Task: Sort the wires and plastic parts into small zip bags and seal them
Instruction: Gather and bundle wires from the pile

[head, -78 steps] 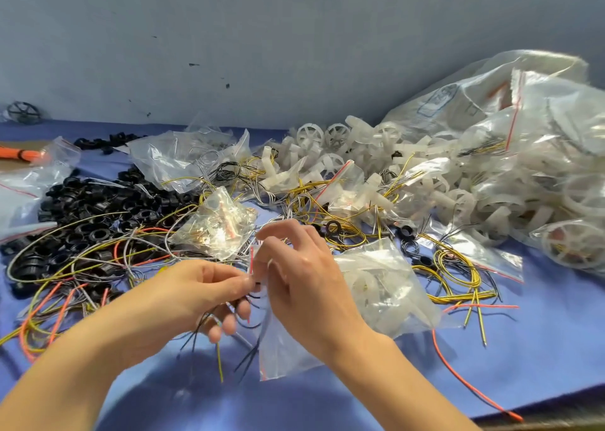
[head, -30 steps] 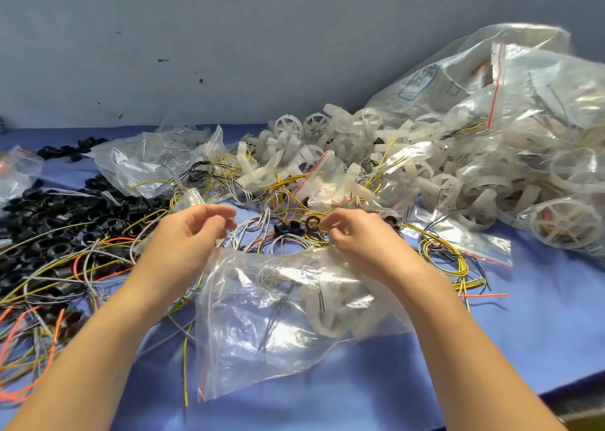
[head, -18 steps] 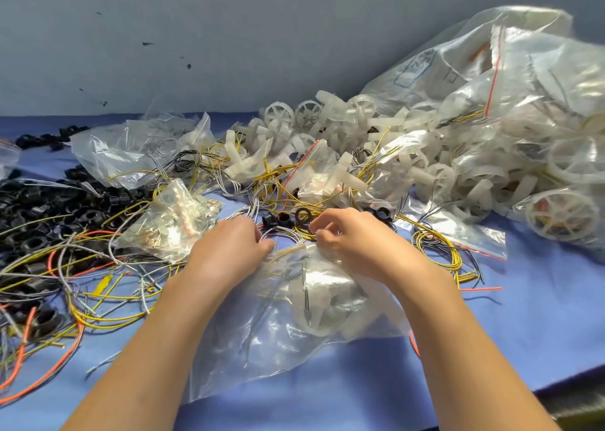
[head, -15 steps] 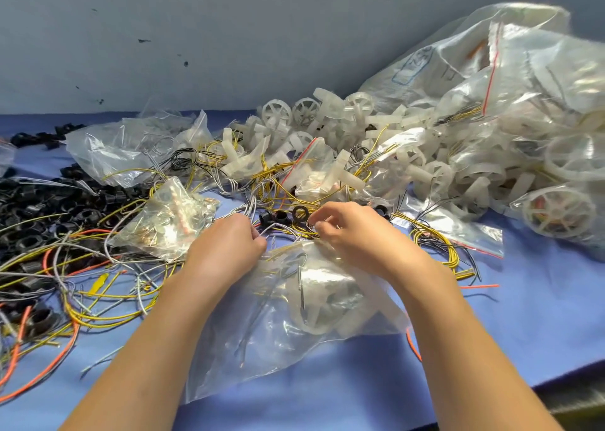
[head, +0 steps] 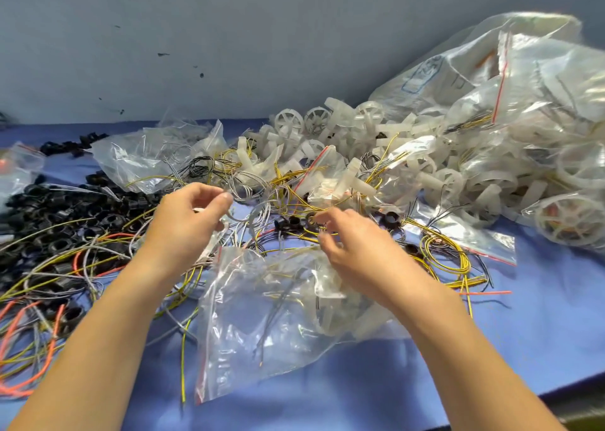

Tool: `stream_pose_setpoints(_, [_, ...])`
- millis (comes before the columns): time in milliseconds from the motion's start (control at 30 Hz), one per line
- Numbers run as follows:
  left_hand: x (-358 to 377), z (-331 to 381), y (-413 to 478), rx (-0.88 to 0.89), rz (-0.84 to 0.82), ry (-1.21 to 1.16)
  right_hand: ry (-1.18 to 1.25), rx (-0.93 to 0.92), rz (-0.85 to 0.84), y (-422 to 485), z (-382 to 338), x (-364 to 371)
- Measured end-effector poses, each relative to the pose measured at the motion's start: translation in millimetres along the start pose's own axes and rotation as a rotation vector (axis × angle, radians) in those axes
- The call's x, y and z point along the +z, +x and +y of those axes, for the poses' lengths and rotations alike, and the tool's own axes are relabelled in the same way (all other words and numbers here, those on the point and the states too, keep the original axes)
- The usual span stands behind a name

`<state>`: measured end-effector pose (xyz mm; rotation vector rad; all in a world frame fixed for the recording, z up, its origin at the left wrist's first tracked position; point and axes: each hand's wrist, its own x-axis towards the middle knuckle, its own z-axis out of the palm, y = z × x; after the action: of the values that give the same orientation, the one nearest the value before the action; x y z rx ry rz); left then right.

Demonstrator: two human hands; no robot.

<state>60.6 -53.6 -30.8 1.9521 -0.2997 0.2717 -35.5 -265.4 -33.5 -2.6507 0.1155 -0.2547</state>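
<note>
A large clear zip bag (head: 262, 325) lies on the blue cloth between my forearms, with white plastic parts and a few wires inside. My left hand (head: 186, 224) is raised above the bag's left corner, and its thumb and forefinger pinch a thin grey wire (head: 234, 216). My right hand (head: 357, 247) hovers at the bag's upper edge. Its curled fingertips pinch a yellow wire (head: 311, 232) beside some black rings (head: 288, 224). What lies under both palms is hidden.
Black plastic rings (head: 65, 221) and tangled yellow, orange and grey wires (head: 49, 299) cover the left side. White spoked wheels (head: 327, 126) and filled bags (head: 523, 119) pile up at the right. A crumpled clear bag (head: 147, 162) lies behind. The table's edge (head: 582, 398) runs near right.
Earlier both hands pressed together at the bag's mouth. My left hand has since lifted up and to the left, and my right hand has drawn slightly apart from it. The view has shifted.
</note>
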Motion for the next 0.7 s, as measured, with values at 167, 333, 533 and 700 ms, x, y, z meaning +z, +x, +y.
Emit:
stream_pose_setpoints(167, [-8.9,-8.5,-5.1,-0.148,0.016,-0.302,-0.044,-0.024,-0.02,-14.4,8.2,3.0])
stream_pose_setpoints(333, [-9.3,-5.5,-11.5,-0.139,0.027,-0.512,0.015,-0.096,0.014,-17.0,2.5,-2.3])
stream_pose_setpoints(533, [-18.7,16.7,-13.7,0.169,0.229,-0.409,0.241,-0.167,0.088,5.1,-24.7,-5.0])
stream_pose_setpoints(700, [-16.8,27.7,-17.9,0.204,0.128,-0.362,0.324,-0.205,0.093,21.2,-44.6,5.3])
